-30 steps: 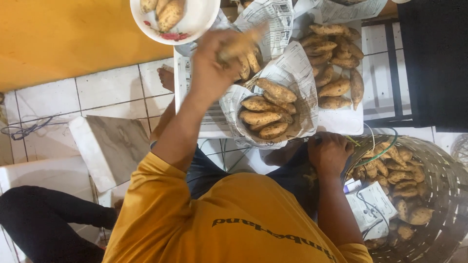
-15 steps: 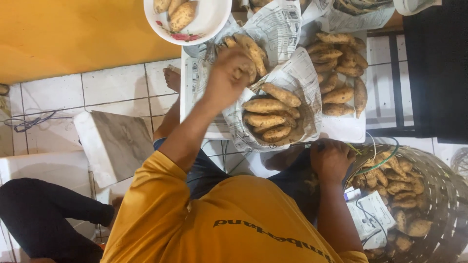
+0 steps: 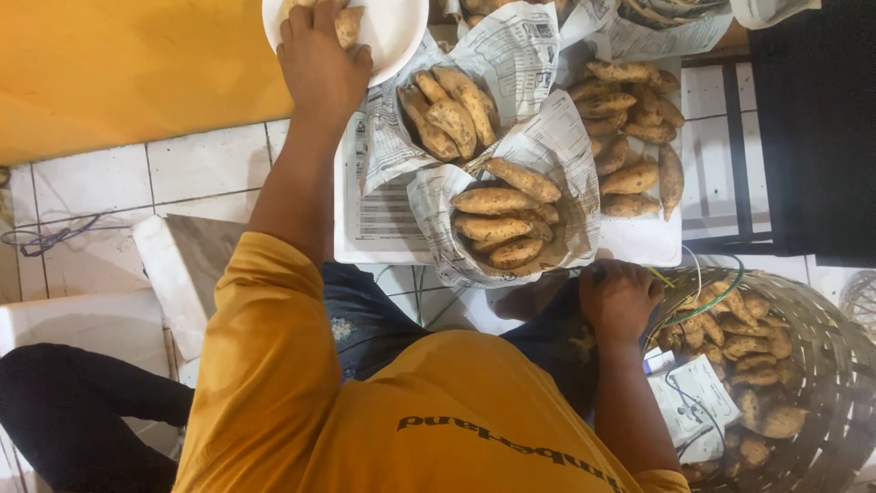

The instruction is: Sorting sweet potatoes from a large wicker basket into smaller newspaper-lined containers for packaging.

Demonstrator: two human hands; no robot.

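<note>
Moved: left hand (image 3: pixel 319 59) has left the paper bundle (image 3: pixel 520 55) for the far plate (image 3: pixel 401 36).
Left hand: seemingly clamped on a potato (image 3: pixel 348 26) in the plate.
Right hand (image 3: pixel 619 297): at the near basket (image 3: pixel 821 365); we cannot tell its grip.
Care: we lift the potato straight up, without tipping the plate.

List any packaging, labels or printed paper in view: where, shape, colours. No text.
Newspaper wrap: top centre, open cone, grey-white print, holds brown tubers.
Second newspaper wrap: centre, crumpled bowl shape, same print.
Printed sheet: flat on white tray, white, black lines.
White label: inside woven basket, rectangular, dark print.
No screens.
</note>
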